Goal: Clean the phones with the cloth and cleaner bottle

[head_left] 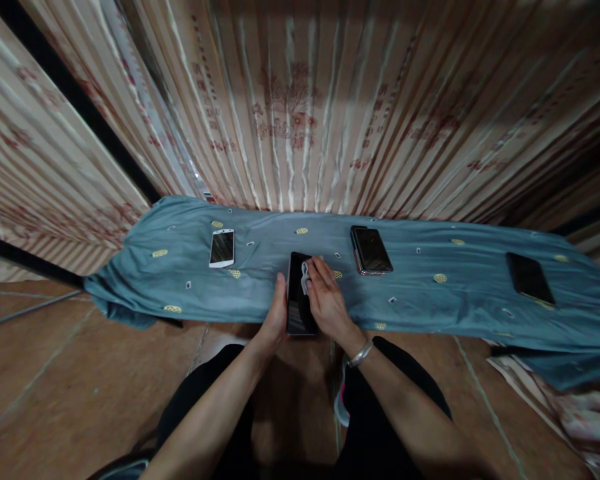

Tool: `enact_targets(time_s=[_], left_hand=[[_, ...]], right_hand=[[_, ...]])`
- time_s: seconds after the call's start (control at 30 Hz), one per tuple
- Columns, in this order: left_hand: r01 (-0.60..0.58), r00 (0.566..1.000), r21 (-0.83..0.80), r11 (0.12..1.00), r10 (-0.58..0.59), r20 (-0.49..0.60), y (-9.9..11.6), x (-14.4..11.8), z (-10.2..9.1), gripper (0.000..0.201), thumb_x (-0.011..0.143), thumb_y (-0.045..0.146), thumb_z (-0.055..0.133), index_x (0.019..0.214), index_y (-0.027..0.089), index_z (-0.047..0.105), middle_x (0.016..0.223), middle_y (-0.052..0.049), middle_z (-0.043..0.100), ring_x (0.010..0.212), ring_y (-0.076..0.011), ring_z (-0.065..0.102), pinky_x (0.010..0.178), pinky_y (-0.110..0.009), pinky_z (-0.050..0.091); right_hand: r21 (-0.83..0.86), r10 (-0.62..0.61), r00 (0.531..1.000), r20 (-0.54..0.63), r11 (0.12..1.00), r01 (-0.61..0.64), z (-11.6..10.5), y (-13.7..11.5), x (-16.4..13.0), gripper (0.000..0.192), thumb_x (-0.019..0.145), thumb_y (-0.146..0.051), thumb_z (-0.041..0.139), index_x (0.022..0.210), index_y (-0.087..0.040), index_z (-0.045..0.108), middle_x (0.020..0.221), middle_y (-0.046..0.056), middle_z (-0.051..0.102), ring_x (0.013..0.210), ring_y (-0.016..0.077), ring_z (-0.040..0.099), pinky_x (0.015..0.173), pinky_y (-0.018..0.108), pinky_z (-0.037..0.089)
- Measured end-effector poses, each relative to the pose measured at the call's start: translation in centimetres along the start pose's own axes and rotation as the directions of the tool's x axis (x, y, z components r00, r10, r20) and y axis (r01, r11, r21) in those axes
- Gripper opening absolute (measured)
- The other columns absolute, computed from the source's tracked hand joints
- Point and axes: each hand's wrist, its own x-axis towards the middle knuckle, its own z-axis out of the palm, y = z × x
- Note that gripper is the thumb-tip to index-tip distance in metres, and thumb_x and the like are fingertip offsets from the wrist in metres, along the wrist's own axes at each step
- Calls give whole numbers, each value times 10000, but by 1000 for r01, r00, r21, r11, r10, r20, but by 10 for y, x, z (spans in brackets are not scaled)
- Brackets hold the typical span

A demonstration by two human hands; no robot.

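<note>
While the right hand (pixel 327 300) wipes, it half-hides the phone (pixel 298 303).

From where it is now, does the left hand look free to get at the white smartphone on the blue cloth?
Probably not at once: the left hand is holding the black phone. Only bare blue cloth lies between it and the white smartphone.

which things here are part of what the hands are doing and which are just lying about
In use:
- black phone, steadied by the left hand
- small white cloth under the right hand

Lying about on the blue cloth:
- white phone
- dark phone
- black phone at far right
</note>
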Motion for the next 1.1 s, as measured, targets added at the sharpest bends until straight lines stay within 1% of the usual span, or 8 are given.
enact_targets(time_s=[0.17,0.33,0.43,0.57,0.7,0.8,0.97,1.1], left_hand=[[-141,985,31,990,143,-96,-3,9,-13,485,973,462,419,1231,134,666,1217,-125,704,1254,-232,586,1088,-352,437],[-275,928,122,954,296,-226,-8,18,-22,253,948,267,511,999,147,728,1228,-87,700,1360,-182,481,1124,-224,362],[-281,921,212,936,325,-214,-12,22,-23,263,940,212,486,1075,151,703,1306,-78,660,1406,-161,417,1169,-252,298],[-297,929,285,911,345,-132,-19,23,-27,275,919,257,543,1129,157,688,1406,-78,589,1442,-148,354,1201,-262,215],[-317,939,351,881,345,-18,-24,25,-35,286,906,340,578,1098,183,719,1311,-73,662,1441,-181,364,1204,-292,206],[-309,946,402,862,324,31,-25,24,-38,324,903,403,575,1088,187,729,1209,-70,717,1388,-214,450,1199,-331,226],[-234,965,430,872,264,-9,-17,16,-36,334,878,428,605,1018,160,746,1031,-103,766,1243,-263,591,1123,-368,364],[-120,986,454,883,160,-49,-7,9,-31,484,841,567,593,919,111,736,780,-122,758,873,-284,731,803,-371,567]], right_hand=[[26,-198,975,99,980,196,-3,-23,-9,507,973,-118,360,1477,-147,411,1507,159,458,1466,244,320,1172,507,380],[60,-338,928,156,941,333,-6,-30,-10,480,959,-66,367,1425,-102,475,1450,172,522,1459,240,334,1172,471,404],[29,-321,932,171,947,321,-8,-23,-2,450,965,-82,361,1383,-103,526,1403,177,566,1428,243,392,1154,475,427],[-23,-261,952,162,963,268,-10,-12,10,406,975,-121,377,1324,-122,585,1374,170,593,1406,248,427,1150,483,421],[-40,-233,962,141,970,241,-8,-2,17,422,971,-117,346,1323,-107,579,1382,167,583,1419,242,403,1165,473,396],[-41,-192,973,130,979,199,-6,2,20,446,962,-116,335,1351,-118,552,1388,156,578,1374,239,461,1161,475,390],[-37,-109,988,108,993,114,-4,9,24,466,967,-148,321,1393,-96,503,1314,183,625,1245,250,575,1081,467,459],[-22,-32,993,112,999,35,0,17,24,461,990,-210,302,1387,-111,513,1302,173,639,1212,261,596,1056,480,475]])
